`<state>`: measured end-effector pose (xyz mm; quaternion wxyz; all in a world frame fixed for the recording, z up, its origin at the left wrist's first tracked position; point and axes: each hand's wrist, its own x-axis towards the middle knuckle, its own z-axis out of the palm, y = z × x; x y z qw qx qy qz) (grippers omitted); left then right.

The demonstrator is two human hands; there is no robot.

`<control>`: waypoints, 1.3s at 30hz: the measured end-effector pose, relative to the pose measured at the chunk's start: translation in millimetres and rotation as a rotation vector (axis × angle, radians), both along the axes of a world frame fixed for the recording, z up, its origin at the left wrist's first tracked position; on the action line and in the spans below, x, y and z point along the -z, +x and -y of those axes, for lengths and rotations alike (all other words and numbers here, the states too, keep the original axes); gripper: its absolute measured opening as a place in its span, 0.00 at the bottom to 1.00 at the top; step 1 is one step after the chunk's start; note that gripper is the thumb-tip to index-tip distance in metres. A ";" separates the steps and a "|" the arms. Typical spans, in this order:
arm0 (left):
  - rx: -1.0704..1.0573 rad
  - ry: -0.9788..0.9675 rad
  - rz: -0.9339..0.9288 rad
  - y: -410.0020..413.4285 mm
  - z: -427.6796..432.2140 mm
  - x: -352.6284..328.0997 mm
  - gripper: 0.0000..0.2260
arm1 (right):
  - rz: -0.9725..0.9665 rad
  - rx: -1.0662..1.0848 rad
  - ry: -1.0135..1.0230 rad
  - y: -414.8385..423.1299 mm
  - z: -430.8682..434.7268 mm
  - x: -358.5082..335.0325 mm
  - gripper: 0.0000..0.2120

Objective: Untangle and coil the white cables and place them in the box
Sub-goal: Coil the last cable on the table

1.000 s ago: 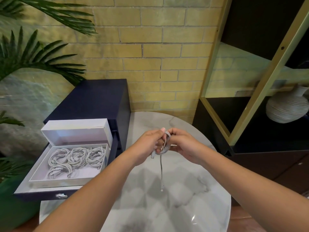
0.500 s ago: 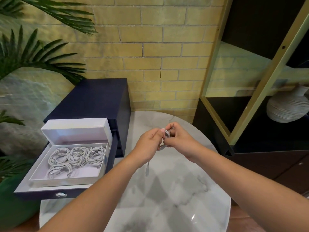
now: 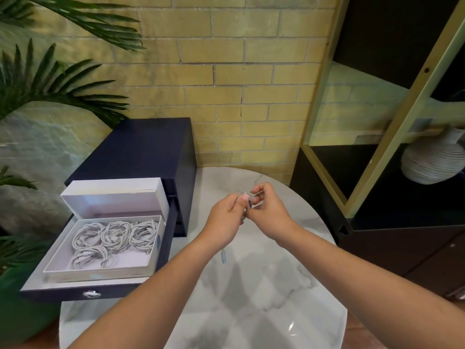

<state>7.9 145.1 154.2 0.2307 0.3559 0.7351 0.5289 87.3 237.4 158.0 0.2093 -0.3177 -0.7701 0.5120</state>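
1. Tabletop (image 3: 251, 298): round, marble, with its rim curving away on the near left and far right. Both forearms reach over it, so the work is held above a surface that would catch a dropped cable.
2. Shelving unit (image 3: 402, 248): dark, standing against the table's right edge. It probably limits elbow room on that side, while the left side has more room.
3. Navy cabinet (image 3: 141, 152): stands to the left of the table. Its drawer (image 3: 63, 293) is pulled out toward the near side, so the box sits beside the table rim.
4. White box (image 3: 100, 269): rests in the drawer with its lid (image 3: 113, 197) tipped up at the far side. The near and right walls are therefore unobstructed for a hand coming across from the table.
5. Coiled cables (image 3: 115, 234): four bundles lie flat inside, three along the far wall and one at the near left. Bare floor shows at the near right, the likely slot for the next bundle.
6. Left hand (image 3: 226, 212) and right hand (image 3: 269, 210): raised over the far middle of the table and touching. Each hand's fingers are curled, with fingertips clamped on the same small loop to stop it springing open.
7. White cable (image 3: 247, 204): a tight loop pinched between the hands and largely hidden by them.
8. Loose end (image 3: 223, 256): hangs below the left wrist, and winding appears unfinished.
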 end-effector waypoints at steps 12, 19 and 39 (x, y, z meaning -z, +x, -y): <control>0.030 -0.065 -0.351 -7.8 6.2 9.1 0.16 | 0.082 -0.155 -0.325 8.6 -10.6 -11.9 0.20; 0.025 -0.035 -0.315 -10.1 7.1 1.7 0.13 | -0.088 -0.149 -0.567 8.3 -6.5 -10.4 0.18; 0.085 -0.086 -0.294 -10.1 6.5 11.3 0.17 | 0.376 -0.416 -0.334 17.4 -28.3 -27.4 0.15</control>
